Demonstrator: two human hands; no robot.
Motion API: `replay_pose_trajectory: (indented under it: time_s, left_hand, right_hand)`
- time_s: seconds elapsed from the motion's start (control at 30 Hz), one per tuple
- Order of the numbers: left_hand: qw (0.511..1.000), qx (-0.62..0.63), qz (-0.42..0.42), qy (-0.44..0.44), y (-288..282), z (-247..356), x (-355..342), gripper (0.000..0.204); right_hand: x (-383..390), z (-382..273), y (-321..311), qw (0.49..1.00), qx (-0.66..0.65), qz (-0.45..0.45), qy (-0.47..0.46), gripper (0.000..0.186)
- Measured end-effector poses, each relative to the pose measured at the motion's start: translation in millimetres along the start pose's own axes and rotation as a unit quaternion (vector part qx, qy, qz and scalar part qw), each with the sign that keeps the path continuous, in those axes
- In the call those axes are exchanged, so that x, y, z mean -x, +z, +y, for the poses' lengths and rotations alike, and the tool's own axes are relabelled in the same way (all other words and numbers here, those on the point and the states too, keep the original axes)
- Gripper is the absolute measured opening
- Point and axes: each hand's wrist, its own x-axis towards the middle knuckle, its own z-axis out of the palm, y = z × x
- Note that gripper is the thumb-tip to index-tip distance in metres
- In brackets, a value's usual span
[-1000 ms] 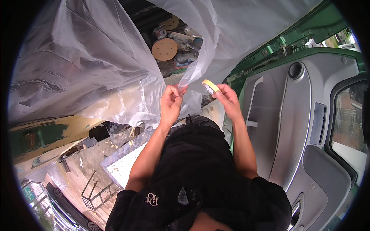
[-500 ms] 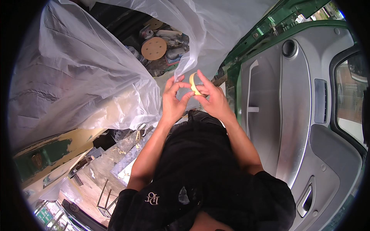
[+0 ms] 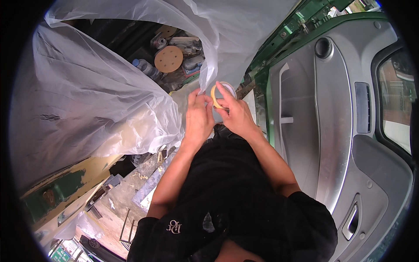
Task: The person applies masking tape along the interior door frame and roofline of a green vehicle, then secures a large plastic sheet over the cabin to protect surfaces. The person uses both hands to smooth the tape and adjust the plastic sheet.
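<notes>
A roll of yellow masking tape (image 3: 214, 97) is in my right hand (image 3: 239, 117), which is closed around it with the index finger laid across the ring. Close beside it, my left hand (image 3: 199, 117) is closed, fingertips pinched together at the hanging edge of the translucent plastic sheet (image 3: 209, 70). Whether a loose end of tape is also between those fingers is hidden. The two hands are nearly touching in front of my waist.
Through a gap in the sheet show a round tan sanding disc (image 3: 168, 59), a plastic bottle (image 3: 145, 67) and assorted tools. An open vehicle door with grey trim (image 3: 301, 131) stands at my right. A partly stripped green-and-cream panel (image 3: 56, 190) lies lower left.
The tape roll has turned so its ring shows more side-on, and my right index finger now lies over it. My left fingers have drawn together from a looser spread. The view has shifted slightly.
</notes>
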Motion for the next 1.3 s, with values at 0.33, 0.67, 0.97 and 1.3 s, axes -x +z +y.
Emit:
replay_pose_trajectory:
  time_s: [0.33,0.67,0.97,1.3]
  left_hand:
    - [0.999,0.000,-0.023,-0.023,0.4,1.0,-4.6,0.013]
    - [0.998,0.043,-0.054,-0.005,-0.7,-9.3,-6.6,0.021]
    - [0.953,0.244,-0.127,-0.127,1.1,-36.4,-11.4,0.026]
    - [0.982,0.159,-0.022,-0.096,3.8,-20.7,-10.1,0.016]
  right_hand:
    - [-5.0,6.6,3.3,1.000,0.025,0.011,-0.016,0.085]
    - [-8.1,21.6,-10.8,0.999,-0.038,-0.014,0.036,0.081]
    - [-13.4,16.8,-14.5,0.995,-0.080,-0.055,-0.017,0.068]
    - [-11.2,13.5,-48.4,0.977,0.159,-0.143,0.007,0.024]
